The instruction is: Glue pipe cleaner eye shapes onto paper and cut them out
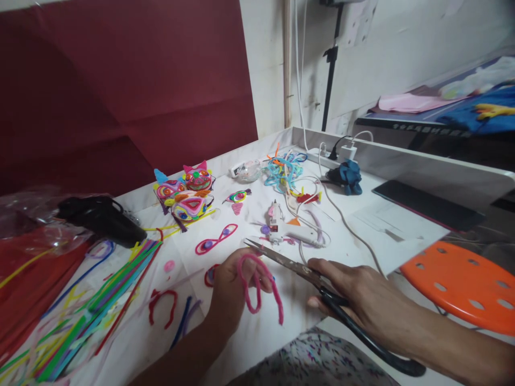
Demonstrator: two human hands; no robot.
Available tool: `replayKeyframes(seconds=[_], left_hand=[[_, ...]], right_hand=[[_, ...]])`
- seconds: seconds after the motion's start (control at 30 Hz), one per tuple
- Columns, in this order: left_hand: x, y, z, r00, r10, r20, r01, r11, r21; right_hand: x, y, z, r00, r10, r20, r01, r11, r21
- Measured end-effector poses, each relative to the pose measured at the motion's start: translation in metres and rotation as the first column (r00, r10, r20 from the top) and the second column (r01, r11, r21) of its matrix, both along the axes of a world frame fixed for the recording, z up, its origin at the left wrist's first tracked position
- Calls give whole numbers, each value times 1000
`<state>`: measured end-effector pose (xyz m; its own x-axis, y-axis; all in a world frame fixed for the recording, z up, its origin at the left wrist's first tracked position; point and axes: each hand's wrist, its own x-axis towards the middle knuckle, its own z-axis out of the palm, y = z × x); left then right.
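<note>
My left hand is closed around a pink pipe cleaner, which is bent into a narrow loop with one end hanging down. My right hand grips a pair of scissors with black handles. Their worn blades lie nearly together and point left, just above the pink loop. Beyond my hands, a pink figure-eight with purple dots lies on the white table. A white glue gun rests to its right. A red bent pipe cleaner lies left of my left hand.
Colourful pipe cleaners spread over the left side, near a black tool. Decorated animal faces sit at the back. A tangle of blue pipe cleaners, cables and a dark blue flower lie farther right. An orange stool stands beside the table.
</note>
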<state>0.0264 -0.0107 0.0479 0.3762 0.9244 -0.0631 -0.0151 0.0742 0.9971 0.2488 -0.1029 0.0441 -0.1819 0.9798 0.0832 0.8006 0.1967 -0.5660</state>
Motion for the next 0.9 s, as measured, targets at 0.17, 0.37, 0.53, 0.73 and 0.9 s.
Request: replayKeyframes(seconds=[0.17, 0.37, 0.53, 0.73, 0.9], left_hand=[[2, 0, -1, 1000, 23, 20, -23, 999, -26], [2, 7, 5, 996, 80, 45, -81, 997, 12], [0, 16, 2, 996, 90, -24, -86, 987, 134], [1, 13, -12, 995, 35, -97, -18, 985, 172], [-1, 7, -20, 980, -46, -195, 97, 961, 259]], right_hand=[[2, 1, 2, 1000, -6, -10, 6, 1000, 25], [38, 9, 5, 994, -111, -6, 111, 990, 83], [85, 23, -4, 945, -259, 200, 235, 963, 135], [115, 43, -28, 883, -371, 286, 337, 927, 163], [119, 51, -38, 878, -369, 304, 344, 929, 135]])
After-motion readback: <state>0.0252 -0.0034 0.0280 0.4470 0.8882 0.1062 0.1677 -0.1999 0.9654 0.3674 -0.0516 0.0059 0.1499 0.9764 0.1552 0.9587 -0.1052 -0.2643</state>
